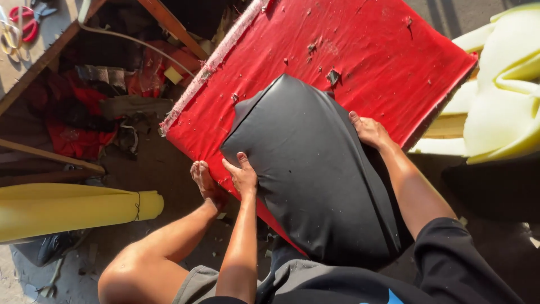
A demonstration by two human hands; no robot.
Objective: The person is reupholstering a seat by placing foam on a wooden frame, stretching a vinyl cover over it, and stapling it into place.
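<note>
A black leather-like cushion [312, 169] lies on a large red fabric-covered board [365, 50] that rests on the floor. My left hand [242, 174] presses on the cushion's near left edge, fingers spread over the black cover. At the cushion's right edge, my right hand [368, 130] grips the side, fingers curled under it. My bare foot [205, 183] rests against the red board's near edge, just left of my left hand.
A yellow roll [73, 208] lies on the floor at left. Pale yellow foam pieces [500, 95] are piled at right. A wooden table edge [34, 67] with red-handled scissors [25, 22] stands top left, with cloth scraps [84, 118] under it.
</note>
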